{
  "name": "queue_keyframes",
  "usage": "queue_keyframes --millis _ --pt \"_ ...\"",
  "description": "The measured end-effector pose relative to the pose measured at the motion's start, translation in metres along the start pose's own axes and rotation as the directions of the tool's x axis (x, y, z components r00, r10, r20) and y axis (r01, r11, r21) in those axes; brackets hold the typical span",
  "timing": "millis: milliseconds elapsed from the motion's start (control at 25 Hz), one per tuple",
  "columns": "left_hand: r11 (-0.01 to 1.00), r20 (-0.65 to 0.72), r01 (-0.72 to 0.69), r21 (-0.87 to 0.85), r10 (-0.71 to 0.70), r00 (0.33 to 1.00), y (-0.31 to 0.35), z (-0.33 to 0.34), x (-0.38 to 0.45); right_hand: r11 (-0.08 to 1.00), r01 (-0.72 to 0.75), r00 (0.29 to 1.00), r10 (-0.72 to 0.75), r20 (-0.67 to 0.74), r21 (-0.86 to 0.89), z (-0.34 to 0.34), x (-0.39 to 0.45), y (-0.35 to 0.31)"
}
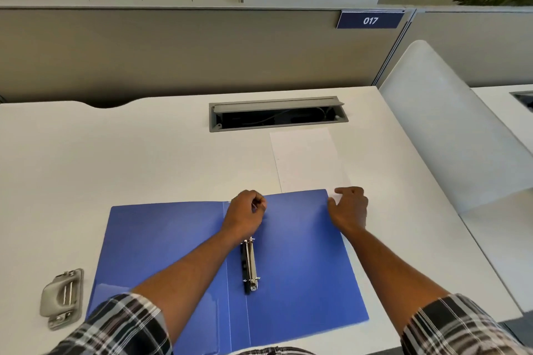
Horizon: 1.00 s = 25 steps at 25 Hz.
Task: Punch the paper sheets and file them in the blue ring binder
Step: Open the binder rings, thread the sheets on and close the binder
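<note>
The blue ring binder [300, 253] lies open and flat on the white desk, its metal ring mechanism [250, 265] along the spine. My left hand [245, 212] rests curled on the binder near the top of the spine, fingers closed, with nothing clearly in them. At the binder's top right corner my right hand [349, 207] lies with its fingers spread, touching the lower edge of the white paper sheets [308, 158] that lie just beyond the binder. A grey hole punch [62, 297] sits to the left of the binder.
A grey cable tray [277, 114] is sunk open into the white desk [115, 158] behind the paper. A beige partition stands at the back with a sign reading 017. A white chair back [450, 124] stands to the right.
</note>
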State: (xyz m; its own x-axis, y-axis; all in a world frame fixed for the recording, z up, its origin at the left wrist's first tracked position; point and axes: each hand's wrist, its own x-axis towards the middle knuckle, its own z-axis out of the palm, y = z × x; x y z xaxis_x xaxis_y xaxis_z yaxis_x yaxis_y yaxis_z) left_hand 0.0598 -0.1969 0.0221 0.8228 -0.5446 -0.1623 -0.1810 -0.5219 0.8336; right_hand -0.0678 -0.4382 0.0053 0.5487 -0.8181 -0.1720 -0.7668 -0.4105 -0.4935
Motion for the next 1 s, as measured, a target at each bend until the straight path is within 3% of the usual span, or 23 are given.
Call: queue_keyframes --millis 120,200,320,480,600,760,1000 --pt "0.982 0.109 -0.106 0.154 0.089 0.99 0.012 0.018 0.025 0.968 -0.167 0.986 0.164 -0.036 -0.185 -0.002 0.017 0.004" --pt "0.952 0.226 -0.143 0.272 0.082 0.971 0.019 0.029 0.039 0.948 -0.235 0.972 0.223 -0.077 -0.217 -0.002 0.024 0.0" --pt "0.874 0.365 -0.192 0.446 0.018 0.931 0.024 0.043 0.051 0.941 -0.28 0.96 0.27 -0.077 -0.191 -0.003 0.035 -0.002" --pt "0.799 0.362 -0.227 0.558 0.011 0.932 0.024 0.052 0.054 0.94 -0.337 0.941 0.336 0.032 0.04 -0.01 0.055 0.0" --pt "0.795 0.369 -0.231 0.56 0.01 0.929 0.023 0.051 0.055 0.933 -0.284 0.954 0.253 0.159 0.221 -0.019 0.066 0.006" --pt "0.802 0.374 -0.243 0.545 0.027 0.927 0.023 0.048 0.055 0.957 -0.129 0.973 0.07 0.221 0.261 -0.028 0.072 0.013" --pt "0.877 0.272 -0.22 0.426 0.108 0.956 0.01 0.041 0.038 0.959 0.02 0.999 -0.008 -0.045 0.283 -0.039 0.066 0.006"
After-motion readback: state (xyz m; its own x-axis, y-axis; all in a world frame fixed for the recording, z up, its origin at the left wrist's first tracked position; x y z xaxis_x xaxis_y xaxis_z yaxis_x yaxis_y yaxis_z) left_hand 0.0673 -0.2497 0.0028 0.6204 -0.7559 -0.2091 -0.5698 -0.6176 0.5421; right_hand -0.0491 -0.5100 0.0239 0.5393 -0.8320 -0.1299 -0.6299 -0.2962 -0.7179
